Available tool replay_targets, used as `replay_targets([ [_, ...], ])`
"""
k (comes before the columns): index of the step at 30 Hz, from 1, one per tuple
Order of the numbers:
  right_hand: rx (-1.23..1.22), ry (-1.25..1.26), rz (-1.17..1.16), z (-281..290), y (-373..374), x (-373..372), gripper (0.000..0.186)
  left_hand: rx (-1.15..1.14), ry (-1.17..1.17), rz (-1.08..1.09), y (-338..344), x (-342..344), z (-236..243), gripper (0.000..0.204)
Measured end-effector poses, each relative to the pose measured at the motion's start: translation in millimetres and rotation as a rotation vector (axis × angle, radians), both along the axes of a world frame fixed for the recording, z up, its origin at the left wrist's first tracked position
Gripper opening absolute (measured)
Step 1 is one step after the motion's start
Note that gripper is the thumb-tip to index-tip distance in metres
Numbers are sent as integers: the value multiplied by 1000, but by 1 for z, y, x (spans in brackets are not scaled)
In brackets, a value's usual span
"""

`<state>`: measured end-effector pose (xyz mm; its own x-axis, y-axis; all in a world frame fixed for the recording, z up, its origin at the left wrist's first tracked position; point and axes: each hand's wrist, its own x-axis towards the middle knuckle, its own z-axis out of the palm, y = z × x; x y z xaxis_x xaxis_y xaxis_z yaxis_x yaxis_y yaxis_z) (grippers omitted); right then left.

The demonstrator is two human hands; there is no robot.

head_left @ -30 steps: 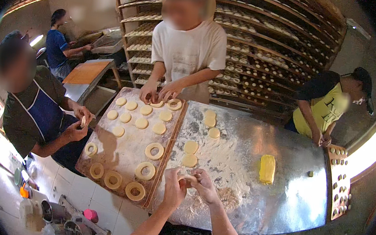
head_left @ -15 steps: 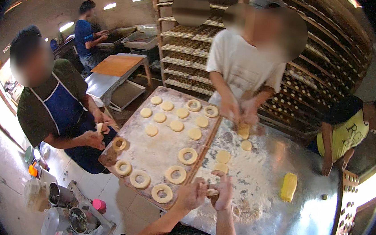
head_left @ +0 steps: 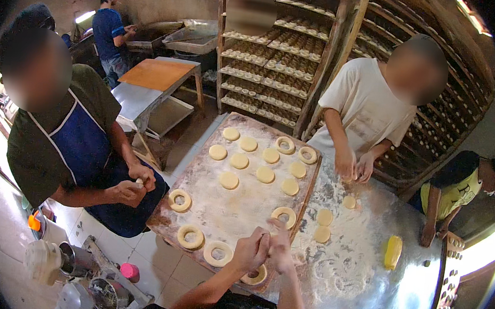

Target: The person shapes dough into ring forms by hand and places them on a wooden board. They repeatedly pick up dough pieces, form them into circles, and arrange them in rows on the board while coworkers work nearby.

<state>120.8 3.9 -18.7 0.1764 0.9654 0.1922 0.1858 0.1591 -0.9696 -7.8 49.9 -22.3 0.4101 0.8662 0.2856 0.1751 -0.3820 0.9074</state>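
While the board [head_left: 232, 209] shows nine discs [head_left: 239, 161], seven rings [head_left: 181, 237], left hand [head_left: 252, 251] curls, right hand [head_left: 280, 253] blurs (grips unclear).

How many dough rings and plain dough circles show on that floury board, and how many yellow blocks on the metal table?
Dough rings in view: 7 (the near hands may hide more)
Plain dough circles on the board: 9
Yellow block: 1
Total in view: 17

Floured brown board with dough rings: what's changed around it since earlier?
The wearer's left hand and right hand moved left from the silver metal table to the right edge of the floured brown board. The white-shirted co-worker's hands moved right from board to table. The yellow rectangular block stayed.
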Motion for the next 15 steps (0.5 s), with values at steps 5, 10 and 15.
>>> replay_targets([
  [5,20,871,132,-18,25,-20,53,-34,127,-33,21,-24,1,24],
  [10,-168,477,-95,-13,36,-37,42,-146,-40,-60,41,-32,7,19],
  [15,-137,440,-86,-2,52,-42,48,-137,160,-63,53,-46,10,27],
])
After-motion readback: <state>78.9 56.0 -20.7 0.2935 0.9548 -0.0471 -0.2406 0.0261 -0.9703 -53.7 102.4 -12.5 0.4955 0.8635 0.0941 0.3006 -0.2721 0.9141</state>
